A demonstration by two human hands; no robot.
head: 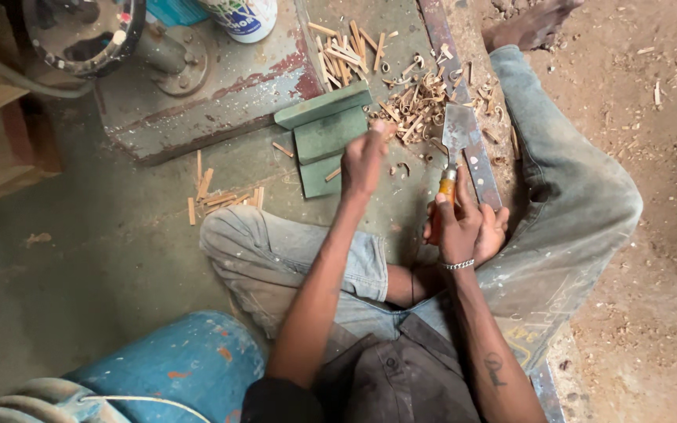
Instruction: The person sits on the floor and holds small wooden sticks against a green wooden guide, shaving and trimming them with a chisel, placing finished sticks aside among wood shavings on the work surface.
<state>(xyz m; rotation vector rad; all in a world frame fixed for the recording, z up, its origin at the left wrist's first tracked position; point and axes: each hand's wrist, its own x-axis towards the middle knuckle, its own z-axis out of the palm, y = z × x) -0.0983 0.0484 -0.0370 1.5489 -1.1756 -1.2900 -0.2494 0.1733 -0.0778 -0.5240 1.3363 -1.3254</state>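
Around the green wooden block (325, 135), free room is scarce. Above and right of it a heap of wood shavings and sticks (410, 98) crowds the floor, and a broad chisel (456, 141) lies just right of that. Up-left, the rusty machine base (197, 94) walls off passage. Left of the block, past a few scattered sticks (217, 196), the bare concrete floor (80, 235) lies open. Below it, the person's bent knees (276, 251) close the way.
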